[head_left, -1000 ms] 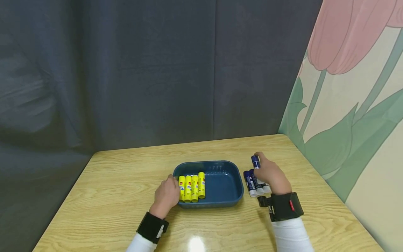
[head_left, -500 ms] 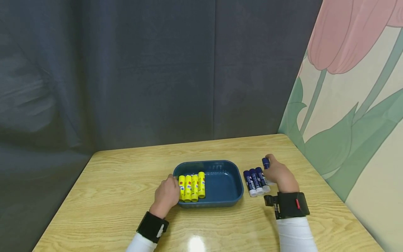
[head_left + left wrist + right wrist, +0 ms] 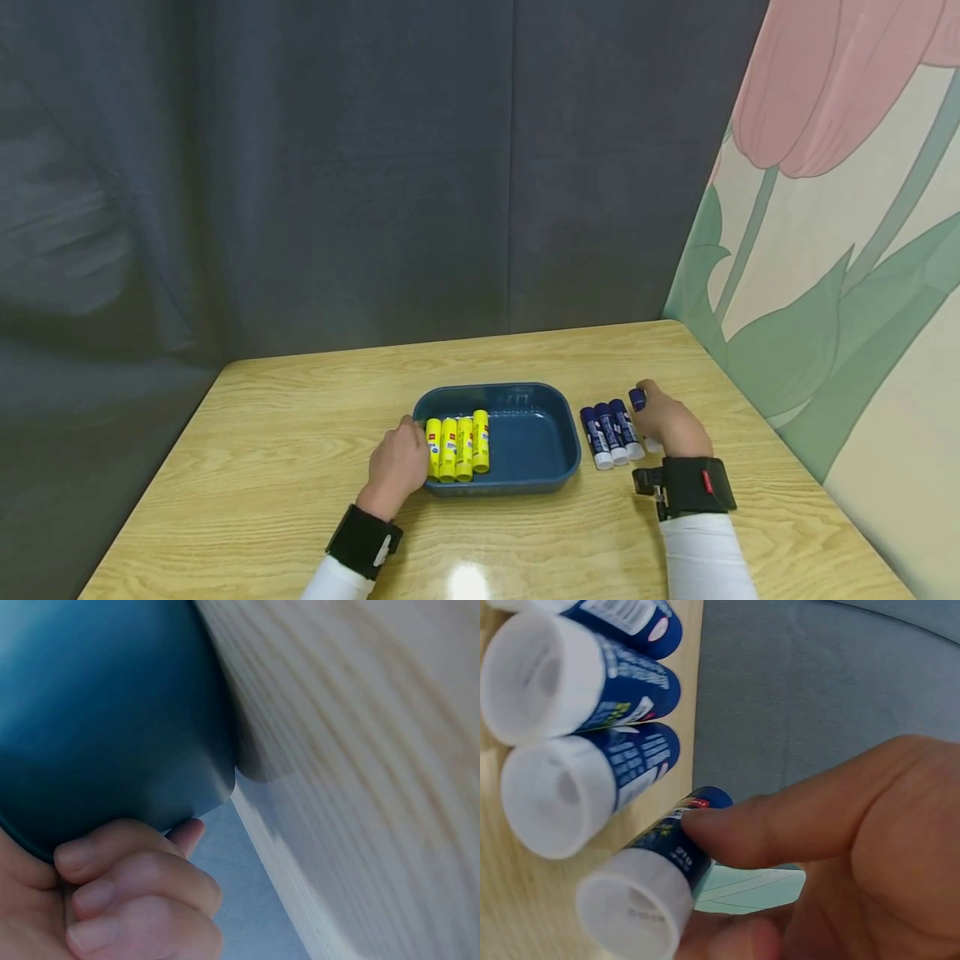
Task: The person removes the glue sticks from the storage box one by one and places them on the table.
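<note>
My left hand (image 3: 397,462) grips the left end of a dark blue tray (image 3: 534,454); in the left wrist view its curled fingers (image 3: 142,892) lie against the tray's outer wall. Several yellow glue sticks (image 3: 464,450) lie side by side in the tray's left part. To the right of the tray, my right hand (image 3: 671,423) pinches a dark blue glue stick (image 3: 676,847) with a white end, thumb on its label. It is close to the table, at the right of a row of three similar blue glue sticks (image 3: 607,433).
The wooden table (image 3: 300,433) extends around the tray on all sides. A dark grey curtain (image 3: 375,183) hangs behind the table's far edge. At the right stands a wall (image 3: 840,317) painted with a pink tulip and green leaves.
My right hand has moved right and lowered the blue glue stick beside the others, uncovering the row of three. The left hand and the tray have stayed in place.
</note>
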{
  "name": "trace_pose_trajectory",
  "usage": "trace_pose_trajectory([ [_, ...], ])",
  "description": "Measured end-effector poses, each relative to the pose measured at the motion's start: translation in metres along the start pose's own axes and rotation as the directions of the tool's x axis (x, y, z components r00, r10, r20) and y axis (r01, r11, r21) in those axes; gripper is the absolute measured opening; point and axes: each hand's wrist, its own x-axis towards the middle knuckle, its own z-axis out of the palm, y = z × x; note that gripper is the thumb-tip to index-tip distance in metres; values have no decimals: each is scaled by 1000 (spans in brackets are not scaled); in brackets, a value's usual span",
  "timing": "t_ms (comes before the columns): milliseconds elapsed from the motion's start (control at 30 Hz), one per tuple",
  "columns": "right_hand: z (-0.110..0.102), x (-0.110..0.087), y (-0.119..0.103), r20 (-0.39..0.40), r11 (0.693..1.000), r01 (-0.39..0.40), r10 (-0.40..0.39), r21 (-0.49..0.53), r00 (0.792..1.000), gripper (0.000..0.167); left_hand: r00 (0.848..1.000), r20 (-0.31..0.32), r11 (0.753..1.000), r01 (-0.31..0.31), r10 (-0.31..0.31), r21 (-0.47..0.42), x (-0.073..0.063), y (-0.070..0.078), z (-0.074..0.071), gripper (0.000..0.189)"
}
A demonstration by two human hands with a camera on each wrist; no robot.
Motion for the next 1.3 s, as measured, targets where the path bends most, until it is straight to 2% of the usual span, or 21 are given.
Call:
trace_pose_trajectory([
  [267, 4, 5, 6, 17, 1000, -25, 25, -11, 1000, 54, 1000, -15, 1000, -4, 4, -3, 0, 1, 1, 34],
  [467, 7, 9, 8, 34, 999, -49, 50, -10, 998, 56, 1000, -4, 1000, -9, 9, 6, 1, 1, 1, 35],
  [933, 9, 13, 11, 28, 997, -65, 66, -46, 997, 55, 1000, -4, 1000, 0, 0, 13, 1, 2, 0, 36],
  [1300, 7, 10, 10, 39, 997, -61, 63, -49, 997, 53, 1000, 8, 1000, 10, -10, 0, 1, 2, -1, 35],
])
